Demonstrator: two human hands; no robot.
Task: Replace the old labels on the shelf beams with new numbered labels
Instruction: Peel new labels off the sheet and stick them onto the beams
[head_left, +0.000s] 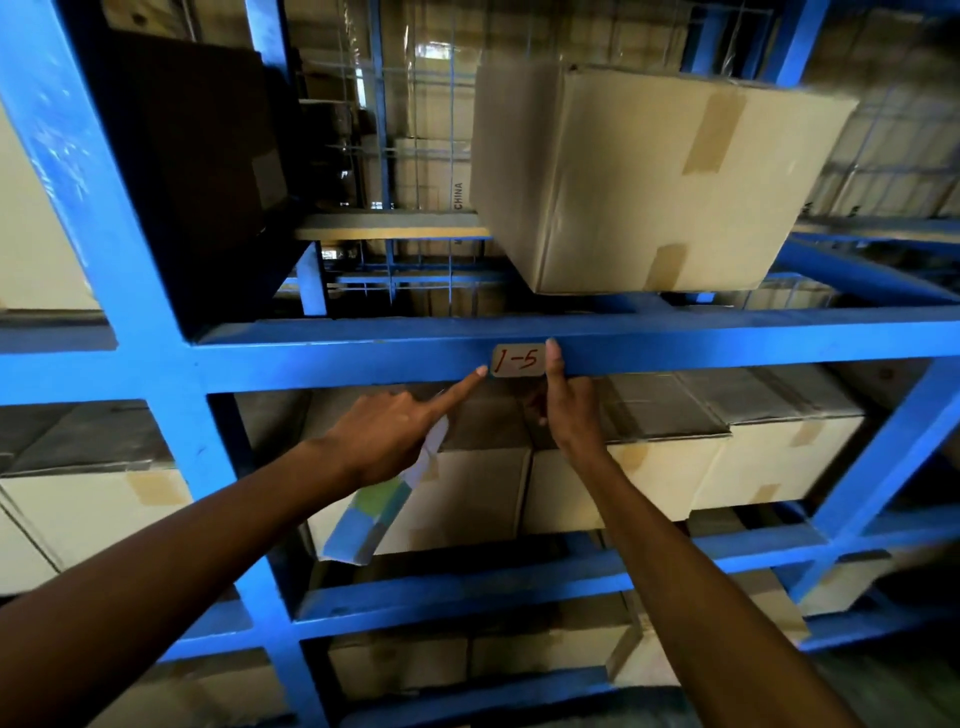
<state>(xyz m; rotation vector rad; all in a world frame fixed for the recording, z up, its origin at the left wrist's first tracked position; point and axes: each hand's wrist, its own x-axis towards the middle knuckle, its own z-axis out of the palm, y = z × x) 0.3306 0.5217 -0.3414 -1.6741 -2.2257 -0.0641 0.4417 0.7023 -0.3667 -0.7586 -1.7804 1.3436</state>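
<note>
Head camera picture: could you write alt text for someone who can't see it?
Two hands press a small label marked "1-5" in red onto a blue shelf beam: the left hand points its forefinger at the label's left edge while holding a folded sheet, the right hand thumbs its right edge. Cardboard boxes fill the shelves.

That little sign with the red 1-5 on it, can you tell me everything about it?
The label is a small tan rectangle, like cardboard or tape, with "1-5" handwritten in red. It sits flat on the front of the blue shelf beam, slightly tilted. The left hand points its index finger at the lower left corner, and the right hand presses its thumb along the right edge.
</note>
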